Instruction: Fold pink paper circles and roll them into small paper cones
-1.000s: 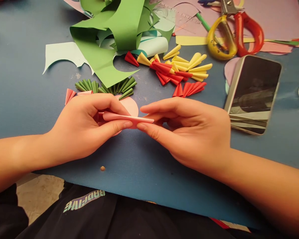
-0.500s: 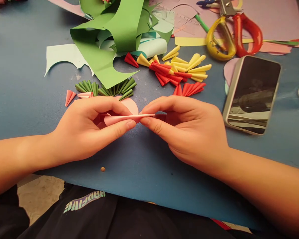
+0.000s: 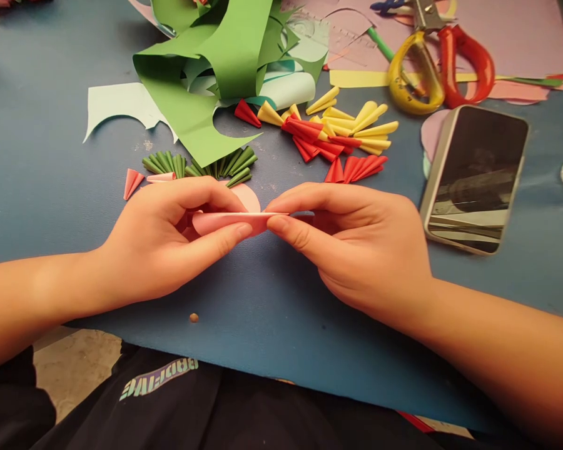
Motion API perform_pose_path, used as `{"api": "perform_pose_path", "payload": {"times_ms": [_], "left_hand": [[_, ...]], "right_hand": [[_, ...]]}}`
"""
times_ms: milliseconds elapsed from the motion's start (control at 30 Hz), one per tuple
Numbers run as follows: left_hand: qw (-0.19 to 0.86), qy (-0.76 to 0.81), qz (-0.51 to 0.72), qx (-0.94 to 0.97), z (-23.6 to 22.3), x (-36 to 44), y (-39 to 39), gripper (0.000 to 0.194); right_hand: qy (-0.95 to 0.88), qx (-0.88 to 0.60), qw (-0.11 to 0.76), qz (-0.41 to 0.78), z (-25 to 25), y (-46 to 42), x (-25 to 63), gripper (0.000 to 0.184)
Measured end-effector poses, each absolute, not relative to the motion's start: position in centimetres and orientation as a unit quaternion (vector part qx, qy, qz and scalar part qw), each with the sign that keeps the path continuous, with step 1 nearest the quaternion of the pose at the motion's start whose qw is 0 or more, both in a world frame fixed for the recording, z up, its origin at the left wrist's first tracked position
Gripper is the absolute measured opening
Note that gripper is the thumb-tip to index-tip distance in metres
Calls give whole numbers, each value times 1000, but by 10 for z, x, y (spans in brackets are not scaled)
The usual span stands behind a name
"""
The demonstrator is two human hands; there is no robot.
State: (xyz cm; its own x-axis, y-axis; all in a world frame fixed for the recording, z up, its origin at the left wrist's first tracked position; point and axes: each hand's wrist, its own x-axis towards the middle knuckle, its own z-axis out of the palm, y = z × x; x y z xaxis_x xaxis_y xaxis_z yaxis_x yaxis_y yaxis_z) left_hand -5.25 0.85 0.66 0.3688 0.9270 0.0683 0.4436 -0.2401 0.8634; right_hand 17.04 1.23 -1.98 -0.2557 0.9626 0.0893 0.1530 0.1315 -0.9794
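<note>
- The folded pink paper point(image 3: 220, 222) was between the two hands, and its long axis went sideways, from the left palm to the right fingertips.
- The left hand point(image 3: 181, 231) held the wider, rounded end, with the thumb in front and the fingers behind.
- The right hand point(image 3: 344, 234) was narrow: its thumb and index finger pinched the thin right end. Both hands touched the paper, so neither one was nearer.
- Just beyond the paper, a pink paper circle point(image 3: 249, 197) lay on the bench point(image 3: 272, 312), partly hidden. The green paper cones point(image 3: 223, 164) lay behind the left hand, and the red paper cones point(image 3: 359, 167) behind the right.
- The phone point(image 3: 478, 178) was just beside the right hand, on its outer side.
- Toward the person, the blue surface continued to the slanting near edge.
</note>
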Motion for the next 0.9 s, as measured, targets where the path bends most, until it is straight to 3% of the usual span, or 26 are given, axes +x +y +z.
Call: {"api": "perform_pose_path", "payload": {"times_ms": [600, 900], "left_hand": [[372, 445, 343, 739, 6, -52, 10, 10], [330, 417, 320, 784, -1, -52, 11, 7]], "right_hand": [[-614, -443, 435, 488, -17, 11, 170, 7], [-667, -394, 399, 490, -19, 9, 168, 4]]}}
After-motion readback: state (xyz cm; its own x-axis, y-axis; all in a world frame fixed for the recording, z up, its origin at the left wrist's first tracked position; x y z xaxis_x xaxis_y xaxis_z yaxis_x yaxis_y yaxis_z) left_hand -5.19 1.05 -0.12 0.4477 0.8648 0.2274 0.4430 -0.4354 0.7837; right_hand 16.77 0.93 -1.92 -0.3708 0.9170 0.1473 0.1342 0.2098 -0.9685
